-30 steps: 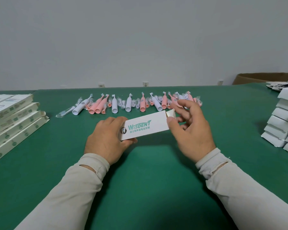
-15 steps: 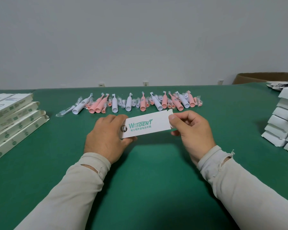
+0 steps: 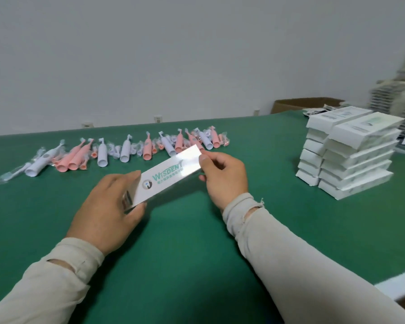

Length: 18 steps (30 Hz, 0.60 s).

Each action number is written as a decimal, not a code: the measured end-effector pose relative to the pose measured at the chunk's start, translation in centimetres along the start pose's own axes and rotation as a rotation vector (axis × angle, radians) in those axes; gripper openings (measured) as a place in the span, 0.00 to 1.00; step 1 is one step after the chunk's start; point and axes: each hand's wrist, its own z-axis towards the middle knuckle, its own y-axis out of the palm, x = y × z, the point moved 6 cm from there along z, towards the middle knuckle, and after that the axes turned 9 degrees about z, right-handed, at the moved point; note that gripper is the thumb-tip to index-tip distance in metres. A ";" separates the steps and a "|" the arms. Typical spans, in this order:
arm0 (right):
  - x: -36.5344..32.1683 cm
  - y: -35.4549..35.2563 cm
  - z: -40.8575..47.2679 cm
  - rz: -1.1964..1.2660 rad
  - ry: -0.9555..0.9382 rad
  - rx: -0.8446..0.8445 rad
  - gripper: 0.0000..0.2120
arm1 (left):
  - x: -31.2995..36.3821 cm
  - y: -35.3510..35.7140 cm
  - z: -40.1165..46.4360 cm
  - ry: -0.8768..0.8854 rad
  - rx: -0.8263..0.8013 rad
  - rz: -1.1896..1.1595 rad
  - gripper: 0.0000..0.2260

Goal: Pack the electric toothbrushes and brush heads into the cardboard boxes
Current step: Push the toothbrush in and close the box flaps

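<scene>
Holding the white box between both hands, I see it raised above the green table, slanting from lower left up to the right, its printed face with the green lettering turned toward the camera. My left hand grips the lower left end, thumb over the near corner and fingers wrapped behind it. My right hand pinches the upper right end, thumb on the front face, the other fingers curled behind. Beyond the box, toward the wall, the pink and white toothbrushes lie in a row on the table, with small wrapped brush heads among them. The row's right end sits just behind the box's upper edge. To my right, well apart from my hands, stands a double stack of white boxes.
</scene>
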 end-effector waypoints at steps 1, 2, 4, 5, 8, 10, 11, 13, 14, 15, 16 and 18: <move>0.1 -0.2 0.2 -0.027 0.019 -0.008 0.09 | 0.0 0.1 0.0 -0.001 0.002 -0.026 0.28; 0.1 -0.4 0.4 -0.039 0.036 -0.005 0.10 | 0.1 0.1 -0.1 -0.002 0.001 -0.046 0.27; -0.1 -1.3 0.8 -0.030 0.060 0.045 0.12 | 0.3 -0.1 -0.3 -0.007 0.008 -0.097 0.26; -0.3 -2.0 0.9 -0.058 0.054 0.072 0.12 | 0.4 -0.3 -0.4 -0.016 0.014 -0.138 0.25; -0.3 -3.5 0.4 -0.530 0.024 -0.038 0.07 | 1.2 -1.0 -0.3 -0.051 0.029 -0.318 0.19; -0.3 -3.8 -0.6 -0.715 0.026 -0.128 0.06 | 1.8 -1.5 0.3 -0.062 0.011 -0.403 0.15; -0.8 -3.9 -1.1 -0.683 -0.001 -0.124 0.06 | 2.1 -1.7 0.8 -0.057 -0.010 -0.411 0.14; -3.4 -4.7 -2.1 -0.475 -0.132 -0.004 0.07 | 3.3 -1.5 1.5 -0.025 -0.083 -0.358 0.14; -5.1 -5.0 -2.7 -0.363 -0.227 0.074 0.07 | 4.2 -1.0 1.7 -0.017 -0.131 -0.326 0.14; -6.7 -5.2 -3.3 -0.281 -0.315 0.121 0.07 | 5.2 0.0 1.9 -0.001 -0.180 -0.304 0.15; -8.0 -5.0 -3.9 -0.232 -0.373 0.125 0.07 | 6.4 1.1 2.0 0.007 -0.224 -0.295 0.15; -9.6 -3.9 -4.6 -0.204 -0.396 0.058 0.07 | 9.6 3.2 2.2 0.056 -0.273 -0.293 0.16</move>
